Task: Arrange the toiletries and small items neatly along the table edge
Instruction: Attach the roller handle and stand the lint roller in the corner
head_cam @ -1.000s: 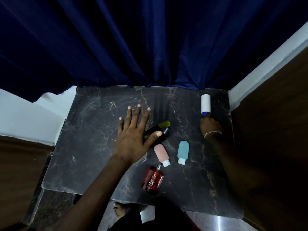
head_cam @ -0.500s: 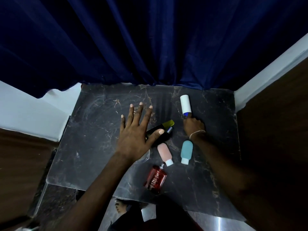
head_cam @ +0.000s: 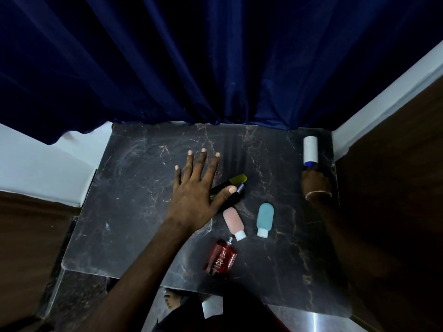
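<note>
A: Where's the lint roller?

B: Far right corner of the marble table, long axis running near to far, white roll ahead of the right hand, which grips its blue handle.

A: And the left hand?

B: Spread flat, thumb resting on the black trimmer. 2 travel bottles, pink and blue, lie just right of it.
</note>
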Demonstrator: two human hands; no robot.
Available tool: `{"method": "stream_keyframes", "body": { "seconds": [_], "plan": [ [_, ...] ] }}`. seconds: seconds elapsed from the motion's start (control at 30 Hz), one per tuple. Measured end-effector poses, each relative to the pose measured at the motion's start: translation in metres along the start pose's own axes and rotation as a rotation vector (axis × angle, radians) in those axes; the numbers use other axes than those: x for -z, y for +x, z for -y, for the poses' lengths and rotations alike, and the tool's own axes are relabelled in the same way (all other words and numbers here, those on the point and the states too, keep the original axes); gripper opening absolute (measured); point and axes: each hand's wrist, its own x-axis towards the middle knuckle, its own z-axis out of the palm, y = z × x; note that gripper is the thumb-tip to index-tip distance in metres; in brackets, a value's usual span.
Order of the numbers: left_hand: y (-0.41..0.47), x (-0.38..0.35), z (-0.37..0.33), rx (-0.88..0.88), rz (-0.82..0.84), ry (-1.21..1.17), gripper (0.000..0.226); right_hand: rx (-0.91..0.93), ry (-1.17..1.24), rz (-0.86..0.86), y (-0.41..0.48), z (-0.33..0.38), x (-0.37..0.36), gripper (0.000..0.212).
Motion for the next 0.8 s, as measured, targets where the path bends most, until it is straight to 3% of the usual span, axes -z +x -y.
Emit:
{"method": "stream_keyframes", "body": {
  "seconds": [0.07,0.23,0.33,0.47,0.6,0.8],
  "plan": [
    [0.001,-0.001,0.0,-0.003,0.001,0.005,0.084,0.006,-0.056,0.003,0.013,-0.028,-0.012,0.063],
    [0.003,-0.003,0.001,-0.012,-0.001,0.001,0.084,-0.073,-0.004,0.014,0.005,-0.047,0.013,0.044],
    [0.004,-0.003,0.003,-0.012,-0.002,0.009,0.084,-0.019,0.043,-0.075,-0.002,-0.038,0.018,0.038],
    [0.003,-0.003,0.003,-0.007,0.0,-0.001,0.084,-0.058,-0.091,0.059,-0.006,-0.015,0.014,0.032],
    [0.001,-0.004,0.003,-0.004,-0.004,0.004,0.084,0.025,0.001,0.03,-0.011,0.02,0.006,0.043],
    [-0.002,-0.001,0.005,0.013,-0.012,-0.017,0.084,0.252,-0.088,0.078,-0.029,0.074,-0.012,0.04]
  ]
}}
